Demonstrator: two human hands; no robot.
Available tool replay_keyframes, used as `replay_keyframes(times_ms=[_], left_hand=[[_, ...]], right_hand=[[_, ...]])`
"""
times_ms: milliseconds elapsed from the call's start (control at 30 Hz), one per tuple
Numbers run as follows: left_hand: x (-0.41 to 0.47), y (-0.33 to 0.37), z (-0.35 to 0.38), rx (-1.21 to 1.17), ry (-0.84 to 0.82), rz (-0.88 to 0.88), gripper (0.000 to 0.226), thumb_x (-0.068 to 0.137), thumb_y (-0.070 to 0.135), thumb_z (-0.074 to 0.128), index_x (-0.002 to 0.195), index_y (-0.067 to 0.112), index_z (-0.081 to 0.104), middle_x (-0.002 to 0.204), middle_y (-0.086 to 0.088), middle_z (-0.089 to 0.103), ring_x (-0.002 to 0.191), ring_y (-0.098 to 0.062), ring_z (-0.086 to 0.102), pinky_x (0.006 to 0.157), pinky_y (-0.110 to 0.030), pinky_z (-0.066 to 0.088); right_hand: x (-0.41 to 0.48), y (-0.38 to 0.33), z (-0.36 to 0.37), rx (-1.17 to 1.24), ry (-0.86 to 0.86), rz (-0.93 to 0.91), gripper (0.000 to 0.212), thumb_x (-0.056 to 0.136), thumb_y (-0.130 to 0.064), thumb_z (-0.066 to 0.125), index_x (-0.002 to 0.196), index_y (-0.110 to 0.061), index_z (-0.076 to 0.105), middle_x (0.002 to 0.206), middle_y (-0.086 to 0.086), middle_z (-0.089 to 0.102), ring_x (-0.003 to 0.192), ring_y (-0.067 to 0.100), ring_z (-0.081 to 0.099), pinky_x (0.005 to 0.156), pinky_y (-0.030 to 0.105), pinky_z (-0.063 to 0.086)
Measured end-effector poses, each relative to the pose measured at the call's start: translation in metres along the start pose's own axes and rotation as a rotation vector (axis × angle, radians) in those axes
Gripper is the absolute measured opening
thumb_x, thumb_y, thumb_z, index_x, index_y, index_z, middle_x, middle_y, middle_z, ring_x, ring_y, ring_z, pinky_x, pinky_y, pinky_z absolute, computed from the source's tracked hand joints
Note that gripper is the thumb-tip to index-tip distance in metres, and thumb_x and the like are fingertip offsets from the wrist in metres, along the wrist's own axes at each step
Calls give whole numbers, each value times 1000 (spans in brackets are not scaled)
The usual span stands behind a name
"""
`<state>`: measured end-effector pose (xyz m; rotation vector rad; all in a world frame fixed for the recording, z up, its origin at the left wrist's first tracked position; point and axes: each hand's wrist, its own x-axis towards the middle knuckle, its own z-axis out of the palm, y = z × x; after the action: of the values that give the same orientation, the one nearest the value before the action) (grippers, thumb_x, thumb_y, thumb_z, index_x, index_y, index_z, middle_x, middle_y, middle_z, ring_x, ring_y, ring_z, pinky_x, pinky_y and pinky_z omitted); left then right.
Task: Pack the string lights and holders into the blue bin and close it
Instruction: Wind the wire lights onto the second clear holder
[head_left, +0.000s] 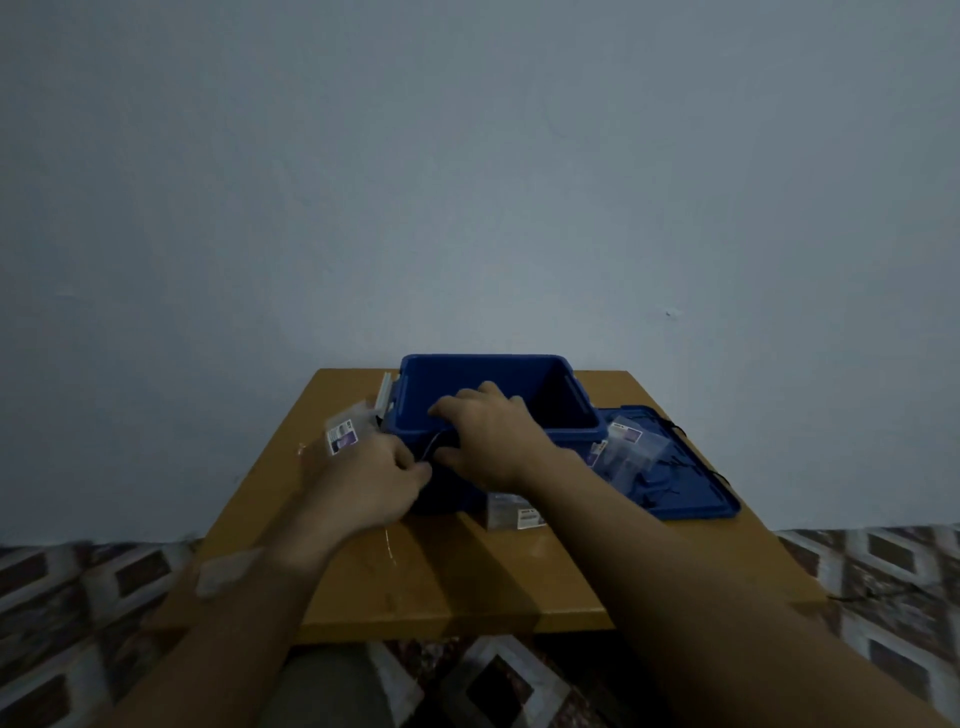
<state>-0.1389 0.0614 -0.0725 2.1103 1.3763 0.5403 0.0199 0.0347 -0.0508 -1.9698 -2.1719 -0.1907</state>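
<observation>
Head view shows a thin dark wire, seemingly part of the string lights (430, 448), arching at the near rim of the blue bin (483, 357), just between the two hands. The left hand (374, 478) sits at the bin's front-left corner with fingers curled, and it appears to pinch the wire. The right hand (488, 441) lies over the near rim with fingers reaching inside and thumb outside; blur hides whether it grips the wire or only rests there. Such a strand looks light and limp, prone to snagging on the rim, so it is best gathered into loops and held by the bundle, not by a single loose end. The bin stands open on the wooden table (467, 582), its lid (696, 499) lying flat to the right. Clear packets (626, 447), probably the holders, rest on that lid; they look light and slippery, best pinched by an edge. Another packet (341, 437) sits left of the bin, and one (511, 512) lies just in front.
</observation>
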Motion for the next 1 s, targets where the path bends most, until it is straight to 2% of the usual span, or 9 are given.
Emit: replay_keyframes(times_ms=[167, 367, 433, 567, 667, 733, 800, 900, 1000], left_hand=[[-2, 7, 6, 9, 48, 4, 18, 100, 26, 54, 91, 18, 67, 91, -4, 64, 82, -18, 62, 69, -34, 55], [-3, 16, -5, -41, 156, 17, 25, 100, 19, 52, 81, 13, 67, 83, 7, 54, 84, -14, 56, 69, -35, 55], [-6, 24, -9, -120, 165, 45, 23, 100, 21, 53, 83, 15, 67, 88, 2, 65, 85, -17, 61, 66, -33, 51], [-14, 41, -22, -259, 199, 90, 23, 98, 23, 56, 81, 19, 71, 83, 1, 72, 81, -22, 68, 77, -45, 58], [-23, 54, -35, -417, 242, 111, 22, 97, 21, 58, 81, 17, 73, 79, 2, 74, 79, -19, 68, 70, -36, 56], [-32, 63, -45, -522, 261, 123, 20, 96, 18, 59, 83, 13, 72, 79, -1, 74, 76, -16, 67, 66, -30, 53], [-40, 70, -54, -593, 255, 135, 20, 96, 17, 58, 85, 8, 73, 79, -3, 75, 75, -16, 66, 69, -34, 53], [-53, 79, -62, -694, 202, 148, 19, 95, 15, 58, 87, 5, 72, 78, -5, 76, 74, -17, 67, 69, -36, 53], [-63, 86, -63, -725, 145, 152, 20, 95, 16, 57, 89, 5, 72, 81, -7, 76, 75, -20, 68, 69, -36, 53]], right_hand=[[3, -9, 6, -28, -15, 16, 29, 97, -40, 56, 114, -17, 56, 116, 7, 60, 114, 29, 49, 98, 52, 39], [0, -6, 2, 27, -5, 65, 25, 103, -41, 43, 92, -20, 52, 98, 5, 60, 94, 24, 51, 92, 50, 44], [0, -6, 0, 101, 13, 102, 28, 103, -39, 40, 85, -21, 51, 92, 5, 60, 88, 24, 53, 90, 49, 46], [2, -4, -15, 262, 110, 193, 28, 103, -38, 38, 85, -20, 50, 100, 9, 66, 91, 30, 59, 87, 48, 49], [-4, 1, -35, 331, 153, 186, 30, 104, -37, 39, 86, -17, 52, 102, 14, 66, 95, 34, 60, 82, 45, 50], [-12, 5, -53, 358, 136, 149, 33, 107, -32, 36, 97, -9, 58, 107, 19, 66, 99, 35, 59, 81, 41, 45], [-23, 9, -69, 355, 124, 133, 36, 109, -29, 34, 106, -3, 60, 106, 18, 64, 100, 34, 57, 77, 36, 40], [-36, 19, -82, 380, 165, 166, 38, 107, -38, 36, 103, -9, 60, 97, 7, 62, 95, 30, 59, 73, 34, 40], [-50, 27, -94, 433, 204, 187, 30, 105, -37, 44, 102, -11, 61, 94, 11, 67, 80, 29, 64, 67, 38, 51]])
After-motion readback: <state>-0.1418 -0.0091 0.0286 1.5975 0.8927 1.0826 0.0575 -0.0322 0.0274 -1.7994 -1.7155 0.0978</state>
